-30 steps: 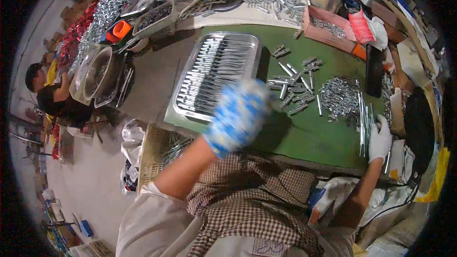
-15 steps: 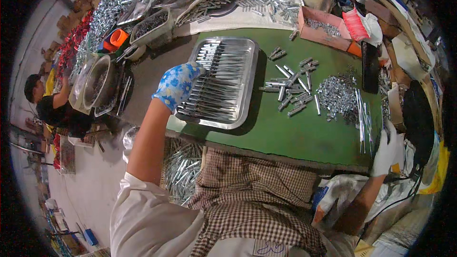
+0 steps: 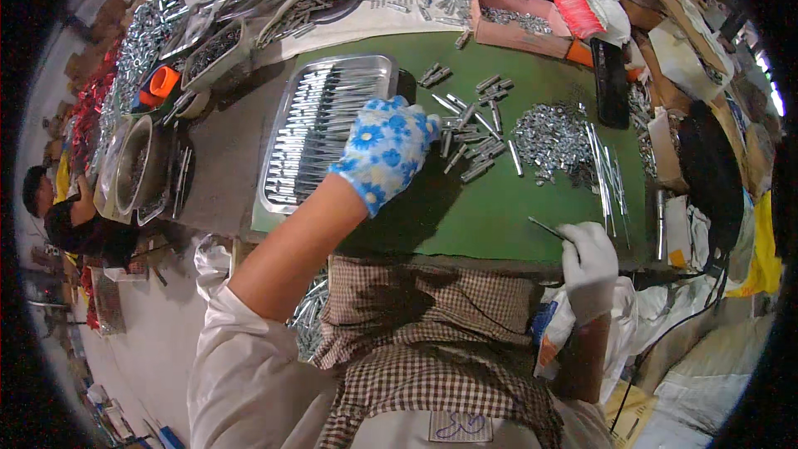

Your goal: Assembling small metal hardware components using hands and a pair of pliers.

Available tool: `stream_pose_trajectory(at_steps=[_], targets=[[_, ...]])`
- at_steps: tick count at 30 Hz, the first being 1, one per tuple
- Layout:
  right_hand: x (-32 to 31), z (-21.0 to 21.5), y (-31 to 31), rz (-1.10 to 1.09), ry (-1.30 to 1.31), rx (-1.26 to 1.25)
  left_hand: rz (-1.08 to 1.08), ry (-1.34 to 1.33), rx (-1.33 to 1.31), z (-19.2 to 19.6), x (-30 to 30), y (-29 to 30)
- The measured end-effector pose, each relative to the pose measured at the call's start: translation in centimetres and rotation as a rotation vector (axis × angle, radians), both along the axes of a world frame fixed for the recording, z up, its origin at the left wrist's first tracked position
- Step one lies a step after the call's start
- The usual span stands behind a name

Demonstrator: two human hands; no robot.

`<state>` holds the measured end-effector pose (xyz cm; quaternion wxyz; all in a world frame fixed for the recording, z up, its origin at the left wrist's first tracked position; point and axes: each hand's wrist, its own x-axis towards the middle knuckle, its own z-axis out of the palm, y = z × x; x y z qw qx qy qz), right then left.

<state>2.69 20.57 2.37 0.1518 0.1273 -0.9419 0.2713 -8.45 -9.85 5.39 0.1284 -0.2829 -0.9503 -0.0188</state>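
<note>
My left hand (image 3: 385,150), in a blue flowered glove, hovers over the green mat (image 3: 474,208) between the metal tray (image 3: 283,175) of packed silver rods and a loose cluster of metal sleeves (image 3: 472,129); whether it holds anything is hidden. My right hand (image 3: 588,262), in a white glove, sits at the mat's near right edge and pinches one thin metal rod (image 3: 546,228) that points up and left. A heap of small silver nuts (image 3: 555,135) lies to the right of the sleeves, with several long thin rods (image 3: 605,175) beside it.
A pink box of parts (image 3: 524,25) and a black flat object (image 3: 611,83) stand at the mat's far side. Bins and piles of metal parts (image 3: 208,41) crowd the far left. Another person (image 3: 75,220) crouches at the left by a round metal tub (image 3: 133,166).
My left hand has swung from the tray's left side back right toward the loose sleeves. My right hand has moved inward along the near edge and now shows a thin rod.
</note>
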Motion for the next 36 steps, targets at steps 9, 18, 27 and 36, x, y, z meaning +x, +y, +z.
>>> stream_pose_trajectory(at_steps=[9, 18, 27, 36], targets=[[-0.1, -1.0, 0.3, -0.066, 0.013, -0.028, 0.008, -0.085, 0.009, 2.2, 2.3, 2.1], [-0.5, -0.3, 0.3, -0.037, 0.003, -0.006, -0.126, -0.343, 0.440, -3.9, 7.9, 8.5], [-0.6, -0.8, 1.2, -0.028, 0.031, 0.028, -0.066, -0.249, 0.470, -4.7, 8.7, 9.4], [-1.1, -0.7, 1.5, -0.017, -0.023, 0.025, -0.084, -0.148, 0.506, -5.8, 8.7, 9.9]])
